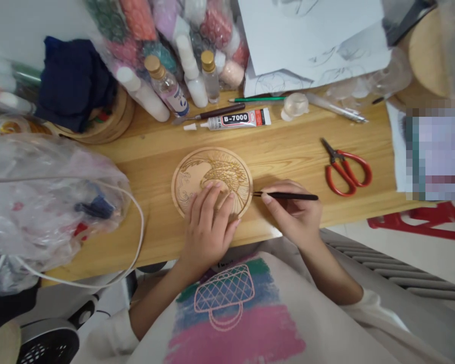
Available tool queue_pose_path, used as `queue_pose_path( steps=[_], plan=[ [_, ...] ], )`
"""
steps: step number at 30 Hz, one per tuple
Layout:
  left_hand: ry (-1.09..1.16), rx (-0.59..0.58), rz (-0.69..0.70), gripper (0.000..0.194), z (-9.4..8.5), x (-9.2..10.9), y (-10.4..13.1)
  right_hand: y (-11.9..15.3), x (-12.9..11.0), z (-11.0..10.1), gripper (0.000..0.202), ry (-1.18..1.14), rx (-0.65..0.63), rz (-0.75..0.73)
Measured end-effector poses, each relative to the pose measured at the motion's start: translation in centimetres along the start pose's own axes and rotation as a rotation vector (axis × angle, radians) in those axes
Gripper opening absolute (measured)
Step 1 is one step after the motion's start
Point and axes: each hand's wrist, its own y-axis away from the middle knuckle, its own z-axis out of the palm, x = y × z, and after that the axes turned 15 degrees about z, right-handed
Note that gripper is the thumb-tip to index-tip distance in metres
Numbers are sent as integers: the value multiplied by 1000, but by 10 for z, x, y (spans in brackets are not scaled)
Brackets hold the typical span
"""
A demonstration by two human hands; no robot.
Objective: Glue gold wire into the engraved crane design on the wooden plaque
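A round wooden plaque [188, 175] lies flat on the table, with raised golden lines forming a feathery wing-like pattern. My left hand [208, 217] rests palm down across its lower part, fingers stretched out and slightly spread, covering some of the design. Black tweezers [291, 195] are pinched between the thumb and fingers of my right hand [298, 215]. Their thin tips point left and reach the plaque's right edge; whether they touch it or grip anything is too small to tell. Beyond the plaque lies a B-7000 glue tube [237, 120].
Red-handled scissors [347, 169] lie to the right. Behind are a brown-handled tool [222, 111], a green pencil [256, 99], bottles [169, 91] and paper sheets [314, 40]. Plastic bags [41, 202] and a white cable [141, 227] occupy the left side; the table's front edge is close to me.
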Motion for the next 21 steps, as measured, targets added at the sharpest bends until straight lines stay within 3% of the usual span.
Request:
queue_pose_path(
  steps=[10, 15, 18, 21],
  plan=[
    [48, 105, -30, 42, -2, -4, 2, -2, 4, 8, 6, -83, 47, 33],
    [120, 386, -278, 47, 5, -11, 14, -4, 12, 14, 21, -169, 73, 117],
    [372, 578, -517, 50, 14, -20, 23, -5, 13, 17, 25, -76, 95, 107],
    [455, 644, -559, 51, 18, -31, 29, -6, 5, 20, 26, 3, 108, 62]
  ],
)
